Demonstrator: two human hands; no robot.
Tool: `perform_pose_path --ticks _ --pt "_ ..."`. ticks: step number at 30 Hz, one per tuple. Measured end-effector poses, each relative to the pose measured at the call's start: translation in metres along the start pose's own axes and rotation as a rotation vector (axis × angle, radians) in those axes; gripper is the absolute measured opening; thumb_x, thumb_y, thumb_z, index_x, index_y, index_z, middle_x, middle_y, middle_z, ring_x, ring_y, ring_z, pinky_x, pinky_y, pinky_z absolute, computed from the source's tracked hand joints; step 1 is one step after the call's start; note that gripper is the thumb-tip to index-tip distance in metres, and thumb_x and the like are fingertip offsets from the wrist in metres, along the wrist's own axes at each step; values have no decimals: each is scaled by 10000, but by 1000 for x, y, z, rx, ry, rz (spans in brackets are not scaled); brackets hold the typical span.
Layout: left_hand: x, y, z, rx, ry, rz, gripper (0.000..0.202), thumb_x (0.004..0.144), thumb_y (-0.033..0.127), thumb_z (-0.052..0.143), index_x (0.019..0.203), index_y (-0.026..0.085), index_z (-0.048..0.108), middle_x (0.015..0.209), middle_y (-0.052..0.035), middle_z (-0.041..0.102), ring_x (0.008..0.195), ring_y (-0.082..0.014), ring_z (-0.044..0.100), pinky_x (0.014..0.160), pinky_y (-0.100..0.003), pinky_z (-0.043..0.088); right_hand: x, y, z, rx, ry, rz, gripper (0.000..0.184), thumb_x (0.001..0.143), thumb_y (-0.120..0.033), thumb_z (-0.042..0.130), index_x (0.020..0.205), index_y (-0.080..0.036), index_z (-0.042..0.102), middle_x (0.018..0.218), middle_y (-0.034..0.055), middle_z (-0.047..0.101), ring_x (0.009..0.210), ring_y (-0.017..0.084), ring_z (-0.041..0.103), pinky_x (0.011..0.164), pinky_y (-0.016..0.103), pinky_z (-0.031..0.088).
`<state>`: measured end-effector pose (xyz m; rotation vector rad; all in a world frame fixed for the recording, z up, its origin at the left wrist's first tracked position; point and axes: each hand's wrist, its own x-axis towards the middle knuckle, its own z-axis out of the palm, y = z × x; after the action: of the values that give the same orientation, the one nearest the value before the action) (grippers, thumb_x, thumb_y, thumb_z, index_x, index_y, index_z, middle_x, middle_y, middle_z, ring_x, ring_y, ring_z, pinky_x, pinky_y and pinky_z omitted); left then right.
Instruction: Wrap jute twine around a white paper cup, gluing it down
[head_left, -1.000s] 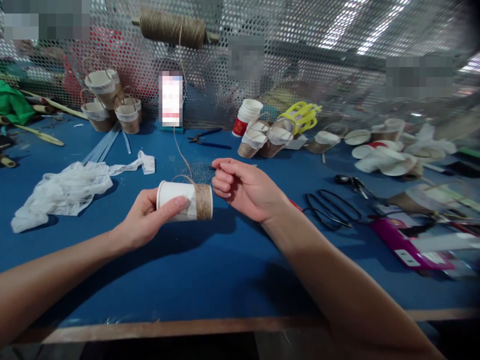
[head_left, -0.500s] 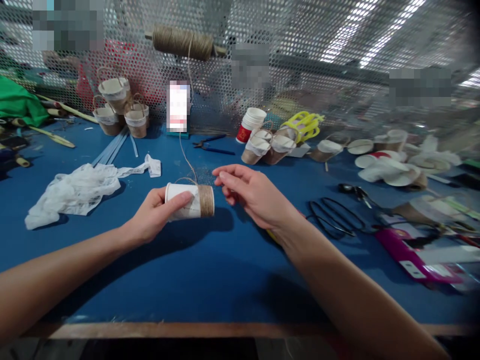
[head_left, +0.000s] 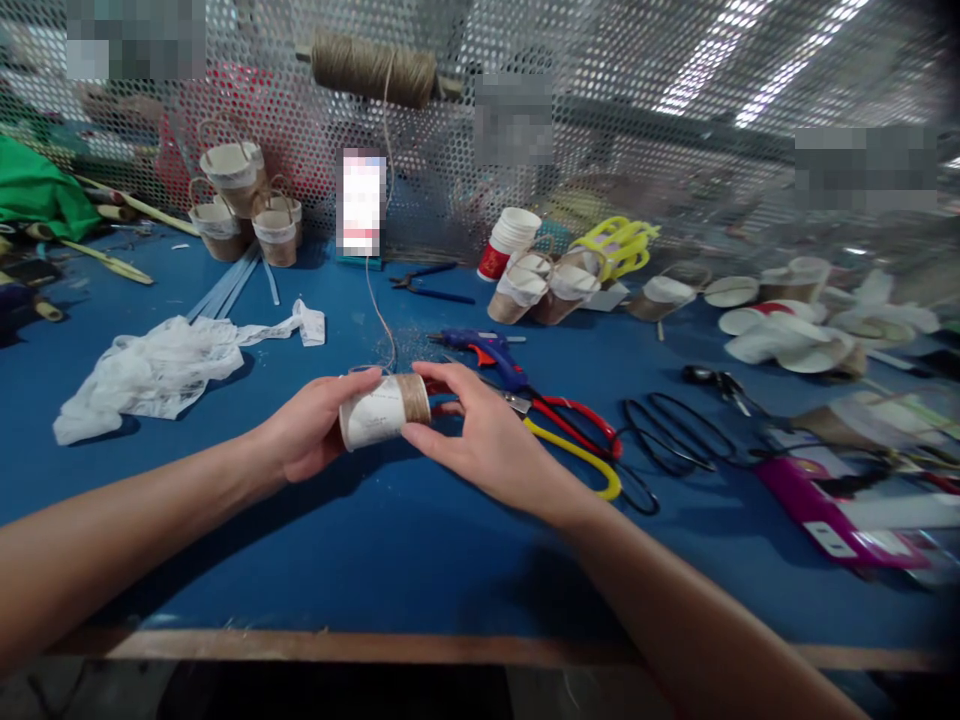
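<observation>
A wide blue table (head_left: pixel 420 540) is covered with craft materials and backed by a perforated metal screen (head_left: pixel 637 120). On the screen a spool of twine (head_left: pixel 373 68) is mounted, and a strand is run down from it to the middle of the table. A crumpled white plastic sheet (head_left: pixel 150 368) is spread at the left. Finished twine-wrapped cups (head_left: pixel 244 200) are grouped at the back left, and more cups (head_left: pixel 540 290) are stood at the back centre beside a stack of paper cups (head_left: pixel 510 242). Black scissors (head_left: pixel 667 440) are laid at the right, with red and yellow scissors (head_left: pixel 577 440) just beside them and a blue glue gun (head_left: pixel 487 350) behind.

Over the centre of the table a paper cup (head_left: pixel 382 412) is held on its side, its right end wrapped in twine. It is gripped by the left hand (head_left: pixel 315 430), thumb on top. The wrapped end is pinched by the right hand (head_left: pixel 487 440), thumb and fingers closed on it.
</observation>
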<state>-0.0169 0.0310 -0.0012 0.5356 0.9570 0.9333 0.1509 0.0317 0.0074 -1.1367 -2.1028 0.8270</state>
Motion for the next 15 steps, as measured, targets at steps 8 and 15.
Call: perform_pose_path --ticks 8,15 --pt "-2 -3 -3 141 -86 215 181 684 285 656 719 108 658 616 -16 636 532 -92 534 520 -189 400 1 1 -6 235 -43 70 459 705 -295 619 1109 -183 431 1161 108 482 1023 198 510 833 374 469" --pt "-4 -2 -6 311 -193 309 175 663 268 679 780 137 682 705 -18 664 633 -111 557 622 -208 420 4 5 -15 354 -104 146 328 748 -308 577 1035 -183 480 1030 79 560 927 180 563 784 366 494"
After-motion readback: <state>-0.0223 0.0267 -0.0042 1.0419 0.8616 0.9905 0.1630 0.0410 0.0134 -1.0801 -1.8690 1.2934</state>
